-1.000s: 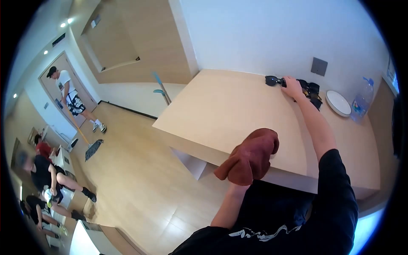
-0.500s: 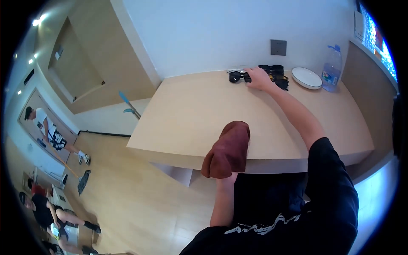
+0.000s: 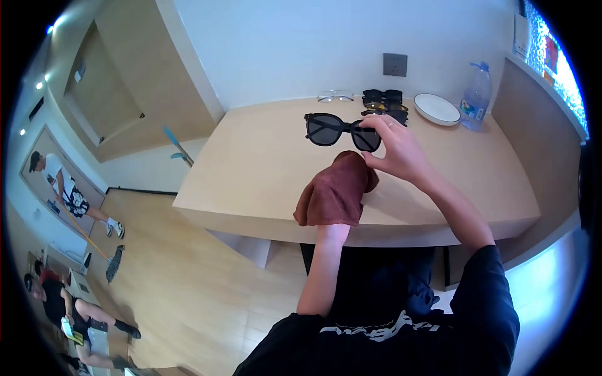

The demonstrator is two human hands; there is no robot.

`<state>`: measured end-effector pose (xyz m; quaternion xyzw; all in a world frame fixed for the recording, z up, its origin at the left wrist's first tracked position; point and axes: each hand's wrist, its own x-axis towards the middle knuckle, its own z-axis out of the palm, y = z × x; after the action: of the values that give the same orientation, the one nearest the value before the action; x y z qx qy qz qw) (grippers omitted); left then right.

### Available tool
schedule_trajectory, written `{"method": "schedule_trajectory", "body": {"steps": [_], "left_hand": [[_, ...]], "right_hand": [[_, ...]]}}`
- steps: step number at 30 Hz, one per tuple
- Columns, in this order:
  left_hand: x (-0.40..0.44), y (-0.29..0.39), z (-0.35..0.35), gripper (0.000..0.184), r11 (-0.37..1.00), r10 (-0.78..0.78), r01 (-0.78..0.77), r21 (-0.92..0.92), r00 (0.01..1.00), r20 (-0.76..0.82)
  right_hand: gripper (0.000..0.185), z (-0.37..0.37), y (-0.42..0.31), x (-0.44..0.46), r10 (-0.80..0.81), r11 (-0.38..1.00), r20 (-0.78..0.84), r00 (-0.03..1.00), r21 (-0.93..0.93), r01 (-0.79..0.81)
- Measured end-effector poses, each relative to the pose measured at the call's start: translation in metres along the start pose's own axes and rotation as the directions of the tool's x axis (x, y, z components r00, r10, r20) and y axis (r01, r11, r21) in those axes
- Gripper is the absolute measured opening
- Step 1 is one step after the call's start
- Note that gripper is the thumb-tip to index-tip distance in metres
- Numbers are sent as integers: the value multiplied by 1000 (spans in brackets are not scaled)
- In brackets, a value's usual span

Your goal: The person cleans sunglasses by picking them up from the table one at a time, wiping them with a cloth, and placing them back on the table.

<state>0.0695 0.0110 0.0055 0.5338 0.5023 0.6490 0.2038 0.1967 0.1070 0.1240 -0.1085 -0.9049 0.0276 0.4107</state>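
Black sunglasses (image 3: 326, 130) with dark lenses are lifted above the desk, tilted with the lenses facing me. My right hand (image 3: 396, 147) pinches them by the lens on the right. Just below, a brown cloth (image 3: 335, 191) covers my left hand (image 3: 335, 230), hiding its fingers; only the wrist shows. The cloth's top comes close to the sunglasses' lower edge, and whether they touch I cannot tell. Clear-framed glasses (image 3: 335, 96) lie near the wall. Beside them, more dark sunglasses (image 3: 382, 97) are lined up, partly behind my right hand.
On the desk (image 3: 251, 156), a white plate (image 3: 437, 109) and a plastic bottle (image 3: 476, 97) stand at the right, by a side panel (image 3: 517, 125). A wall socket (image 3: 395, 64) is above. At left, one person (image 3: 59, 182) holds a mop (image 3: 114, 263); another person (image 3: 59, 307) sits.
My right hand has picked up the black sunglasses from the row and brought them toward me. My left hand, with the cloth, has risen toward them.
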Motion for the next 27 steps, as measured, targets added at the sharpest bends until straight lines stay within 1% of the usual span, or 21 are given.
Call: {"method": "schedule_trajectory", "body": {"steps": [3, 4, 6, 7, 9, 10, 11, 12, 13, 14, 15, 16, 17, 18, 19, 20, 21, 22, 23, 26, 27], "left_hand": [[-3, -20, 10, 37, 932, 125, -136, 337, 991, 54], [-5, 9, 10, 37, 932, 121, -137, 335, 990, 69], [-12, 94, 9, 34, 862, -170, 100, 497, 981, 96], [-13, 96, 12, 34, 860, -171, 94, 501, 979, 110], [-15, 98, 17, 33, 856, 83, -80, 511, 996, 18], [-15, 100, 17, 38, 991, 55, -51, 125, 998, -32], [-15, 104, 16, 38, 991, 54, -50, 127, 998, -32], [-16, 108, 13, 33, 816, -42, 43, -577, 999, 15], [-15, 112, 12, 34, 205, -81, 126, -971, 990, 111], [-13, 103, 12, 44, 353, -111, 40, -935, 994, 1], [-11, 97, 8, 44, 354, -114, 42, -934, 993, 1], [-8, 93, -1, 39, 455, -21, 3, -891, 1000, -7], [-6, 88, -9, 35, 544, 74, -43, -838, 997, -4], [-8, 78, -15, 24, 561, -123, -5, -828, 988, -90], [-6, 68, -20, 24, 558, -127, -1, -830, 988, -86], [-3, 67, -22, 22, 417, 47, 6, -909, 998, 29], [-4, 65, -23, 21, 268, 226, 43, -962, 968, 107], [-8, 65, -24, 19, 348, 76, 46, -937, 994, 77], [-16, 68, -23, 19, 351, 61, 45, -935, 996, 71], [-33, 75, -16, 21, 489, -228, 77, -869, 973, -42], [-35, 79, -17, 21, 491, -228, 75, -868, 973, -45]], "right_hand": [[49, -16, -15, -11, 15, 999, -46, 999, 44, -13], [49, -15, -23, -17, 52, 995, -31, 998, 83, -49], [50, -11, -33, -26, 75, 987, -21, 997, 145, -71], [50, -10, -38, -31, 87, 986, -29, 996, 142, -82], [48, -7, -46, -39, -24, 989, -176, 984, 137, 48], [57, -10, -51, -42, -51, 992, -189, 981, 106, 72], [57, -12, -55, -46, -50, 992, -190, 981, 107, 71], [60, -14, -58, -50, -29, 991, -214, 976, 123, 56], [64, -16, -61, -55, -8, 989, -238, 971, 139, 42], [64, -19, -61, -60, -5, 989, -236, 972, 142, 40], [65, -23, -58, -68, -39, 995, -258, 965, 77, 60], [66, -27, -56, -75, -72, 997, -279, 958, 10, 78], [66, -33, -54, -83, -68, 997, -278, 958, 8, 73], [65, -39, -53, -92, -81, 997, -258, 963, -4, 82], [65, -43, -51, -99, -93, 996, -236, 967, -16, 92], [66, -45, -51, -105, -112, 994, -251, 962, -33, 107], [66, -47, -51, -111, -98, 995, -235, 967, -21, 96], [67, -48, -52, -115, -91, 996, -207, 974, -32, 86], [67, -48, -52, -118, -89, 996, -187, 978, -45, 82], [69, -41, -48, -130, -45, 999, -177, 983, -38, 39], [69, -38, -46, -133, -17, 998, -161, 987, -55, 8]]}}
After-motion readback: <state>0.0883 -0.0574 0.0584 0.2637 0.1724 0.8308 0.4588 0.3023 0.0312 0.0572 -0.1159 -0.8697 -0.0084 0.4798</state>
